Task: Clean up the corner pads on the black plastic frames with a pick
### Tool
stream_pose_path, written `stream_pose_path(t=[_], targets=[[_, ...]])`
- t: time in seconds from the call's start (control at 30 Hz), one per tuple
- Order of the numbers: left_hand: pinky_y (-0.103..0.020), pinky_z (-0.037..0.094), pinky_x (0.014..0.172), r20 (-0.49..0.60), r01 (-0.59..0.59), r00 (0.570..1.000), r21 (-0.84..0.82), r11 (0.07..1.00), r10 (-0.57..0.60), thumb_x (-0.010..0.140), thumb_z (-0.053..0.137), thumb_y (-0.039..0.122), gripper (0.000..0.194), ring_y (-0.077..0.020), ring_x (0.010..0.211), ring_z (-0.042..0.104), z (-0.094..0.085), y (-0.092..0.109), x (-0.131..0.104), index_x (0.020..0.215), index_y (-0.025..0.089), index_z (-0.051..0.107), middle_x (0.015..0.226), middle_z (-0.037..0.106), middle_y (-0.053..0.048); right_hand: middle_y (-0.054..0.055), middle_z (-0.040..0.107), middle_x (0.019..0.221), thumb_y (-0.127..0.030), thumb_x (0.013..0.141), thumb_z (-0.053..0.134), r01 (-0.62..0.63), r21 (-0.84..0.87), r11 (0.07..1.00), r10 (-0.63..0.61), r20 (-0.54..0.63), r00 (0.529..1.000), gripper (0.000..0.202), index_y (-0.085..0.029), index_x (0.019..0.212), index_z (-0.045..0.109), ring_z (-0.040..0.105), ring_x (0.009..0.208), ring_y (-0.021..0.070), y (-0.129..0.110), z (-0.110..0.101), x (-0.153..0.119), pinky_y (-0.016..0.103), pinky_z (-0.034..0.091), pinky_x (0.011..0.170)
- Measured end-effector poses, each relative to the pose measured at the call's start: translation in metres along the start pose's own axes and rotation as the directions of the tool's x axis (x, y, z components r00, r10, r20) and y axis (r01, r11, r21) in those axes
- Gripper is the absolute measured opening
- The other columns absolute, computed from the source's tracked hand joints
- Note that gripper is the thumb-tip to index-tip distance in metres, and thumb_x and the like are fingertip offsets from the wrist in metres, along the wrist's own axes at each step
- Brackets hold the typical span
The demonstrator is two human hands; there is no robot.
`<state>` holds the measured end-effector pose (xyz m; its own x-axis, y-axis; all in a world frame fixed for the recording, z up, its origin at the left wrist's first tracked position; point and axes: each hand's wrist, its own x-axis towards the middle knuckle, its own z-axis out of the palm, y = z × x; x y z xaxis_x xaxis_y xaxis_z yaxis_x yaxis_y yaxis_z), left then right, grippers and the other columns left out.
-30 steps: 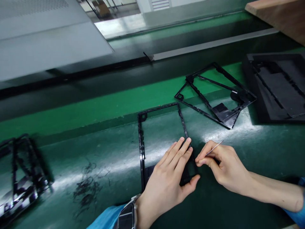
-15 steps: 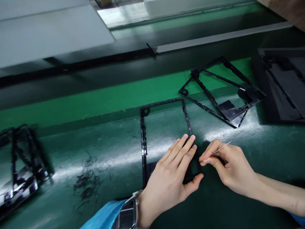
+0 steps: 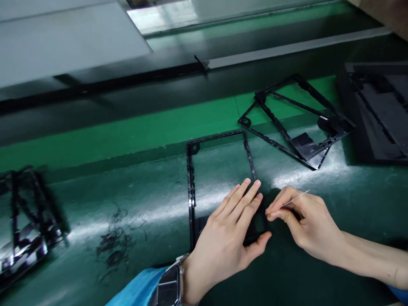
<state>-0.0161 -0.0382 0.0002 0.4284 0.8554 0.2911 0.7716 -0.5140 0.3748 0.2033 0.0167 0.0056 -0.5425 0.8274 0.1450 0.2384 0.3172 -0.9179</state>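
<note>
Left hand: laid flat at lower centre, fingers extended and thumb spread; the black frame [image 3: 191,187] is covered and apparently held down by the left hand [image 3: 228,231], with nothing grasped.
Right hand: just beside the frame's right side, lower right of centre; a thin metal tool [image 3: 296,198] is pinched between thumb and fingers of the right hand [image 3: 302,221]; its working end is hidden by the fingertips.
Edge work: seemingly under way at the lower right side; which stretches are finished cannot be told, as part of that side is hidden under the left hand.
Black frame: set on the worktop [image 3: 153,199] at centre; a slim rectangle, apparently of moulded plastic, notched along its sides, with a small holed tab at its upper left corner.
Shavings: fine, dark, curled strands [image 3: 114,244] are heaped at lower left, probably trimmed from such parts; some cutting is therefore suggested as done.
Left-edge frames: glossy black pieces [image 3: 15,216] are piled together, partly cropped; whether they are finished cannot be judged.
Crossed frames: two similar parts [image 3: 307,144] are overlapped at upper right, untouched; treated or waiting, it is not shown.
Dark tray: matte, foam-like, thick-walled [image 3: 357,127], at the right edge; another frame is held inside.
</note>
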Motion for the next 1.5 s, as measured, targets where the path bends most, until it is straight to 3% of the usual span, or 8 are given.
stream_pose_path(t=[0.3, 1.0, 1.5], targets=[[-0.056, 0.047, 0.125, 0.007, 0.004, 1.0, -0.021, 1.0, -0.004, 0.1, 0.07, 0.036, 0.057, -0.0342, 0.159, 0.042, 0.002, -0.0013, -0.0018, 0.147, 0.007, 0.054, 0.162, 0.054, -0.02, 0.0, 0.072, 0.088, -0.001, 0.099, 0.052, 0.03, -0.028, 0.999, -0.03, 0.008, 1.0, 0.023, -0.022, 0.095, 0.063, 0.074, 0.074, 0.0137, -0.0036, 0.0009, 0.0024, 0.027, 0.062, 0.067], [-0.057, 0.052, 0.121, 0.0, 0.003, 1.0, -0.015, 1.0, -0.003, 0.1, 0.069, 0.036, 0.057, -0.035, 0.156, 0.046, -0.0007, -0.0009, 0.0005, 0.147, 0.008, 0.053, 0.161, 0.055, -0.021, 0.0, 0.072, 0.09, 0.0, 0.1, 0.052, -0.005, 0.027, 1.0, 0.005, -0.011, 1.0, 0.025, -0.022, 0.096, 0.063, 0.075, 0.077, 0.0133, -0.0037, 0.0013, 0.0037, 0.026, 0.063, 0.07], [-0.056, 0.052, 0.121, -0.005, 0.002, 1.0, -0.02, 1.0, -0.002, 0.099, 0.07, 0.034, 0.058, -0.0354, 0.156, 0.046, -0.0004, -0.0007, 0.0, 0.148, 0.008, 0.052, 0.16, 0.056, -0.021, 0.001, 0.072, 0.092, -0.001, 0.1, 0.051, -0.001, 0.006, 1.0, 0.001, 0.017, 1.0, 0.024, -0.023, 0.096, 0.061, 0.074, 0.077, 0.0158, -0.0036, 0.0, 0.0024, 0.031, 0.063, 0.069]])
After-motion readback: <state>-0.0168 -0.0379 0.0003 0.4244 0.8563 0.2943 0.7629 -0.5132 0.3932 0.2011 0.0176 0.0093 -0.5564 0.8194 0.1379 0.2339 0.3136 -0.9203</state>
